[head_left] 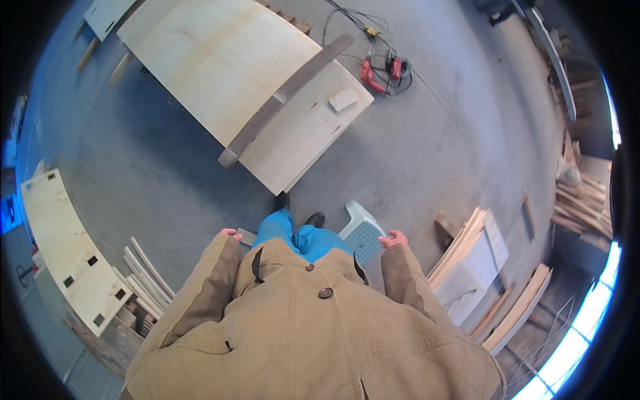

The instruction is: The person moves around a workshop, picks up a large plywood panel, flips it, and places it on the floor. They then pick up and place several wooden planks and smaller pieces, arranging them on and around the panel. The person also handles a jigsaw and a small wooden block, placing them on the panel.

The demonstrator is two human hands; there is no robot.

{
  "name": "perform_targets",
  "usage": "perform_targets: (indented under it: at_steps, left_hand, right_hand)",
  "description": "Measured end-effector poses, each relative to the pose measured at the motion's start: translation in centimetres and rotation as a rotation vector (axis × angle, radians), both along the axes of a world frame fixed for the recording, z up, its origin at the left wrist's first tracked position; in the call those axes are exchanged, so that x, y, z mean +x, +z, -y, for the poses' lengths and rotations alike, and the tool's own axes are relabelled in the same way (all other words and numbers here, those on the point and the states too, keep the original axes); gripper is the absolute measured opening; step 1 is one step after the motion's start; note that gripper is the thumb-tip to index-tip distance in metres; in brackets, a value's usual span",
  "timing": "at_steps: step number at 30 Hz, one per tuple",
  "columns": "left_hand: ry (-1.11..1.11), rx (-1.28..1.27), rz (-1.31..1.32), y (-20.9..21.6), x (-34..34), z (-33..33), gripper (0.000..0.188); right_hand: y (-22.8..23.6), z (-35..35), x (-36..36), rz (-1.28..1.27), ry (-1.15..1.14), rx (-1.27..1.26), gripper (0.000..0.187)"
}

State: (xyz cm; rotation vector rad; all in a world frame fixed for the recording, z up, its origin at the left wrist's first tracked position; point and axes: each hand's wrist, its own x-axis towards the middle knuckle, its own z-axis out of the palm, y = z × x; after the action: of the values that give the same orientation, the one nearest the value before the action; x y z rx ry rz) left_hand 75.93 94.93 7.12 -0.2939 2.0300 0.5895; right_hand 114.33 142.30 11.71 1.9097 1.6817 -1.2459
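Note:
Both my arms hang at my sides in tan sleeves. Only part of my left hand (231, 233) shows past the cuff, and its fingers are mostly hidden. Right beside it is a flat greyish piece (247, 237); I cannot tell whether the hand touches it. On the other side, my right hand (395, 239) has its fingers loosely apart over the edge of a pale green plastic stool (363, 230) with a perforated seat. No grip on the stool is visible. Ahead of my feet, a large wooden panel (220, 60) bears a long dark bar (287, 97) and a small pale block (343, 101).
Red corded power tools (385, 72) lie on the floor beyond the panel, with loose cables. At left stands a long board with square holes (70, 257), near several wood strips (143, 273). Stacked boards (467, 257) rise on my right, with more timber (583, 207) farther off.

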Motion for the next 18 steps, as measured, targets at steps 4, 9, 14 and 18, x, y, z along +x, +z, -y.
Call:
perform_targets:
  at_steps: [4,9,14,18]
  left_hand:
    - [0.146,0.087,0.023,1.0,-1.0,0.3,0.045]
    - [0.374,0.084,0.013,0.6,0.3,2.2,0.049]
    - [0.612,0.01,-0.056,0.7,3.7,-0.9,0.048]
    - [0.669,-0.024,0.021,0.5,6.9,-8.1,0.047]
  right_hand:
    - [-0.1,-1.8,-7.5,0.008,0.283,0.022,0.075]
    - [-1.3,-7.3,-16.4,0.106,0.509,0.079,0.085]
    - [-6.1,-14.2,-27.2,0.155,0.883,0.179,0.104]
    - [-11.5,-19.6,-37.0,0.174,1.21,0.28,0.102]
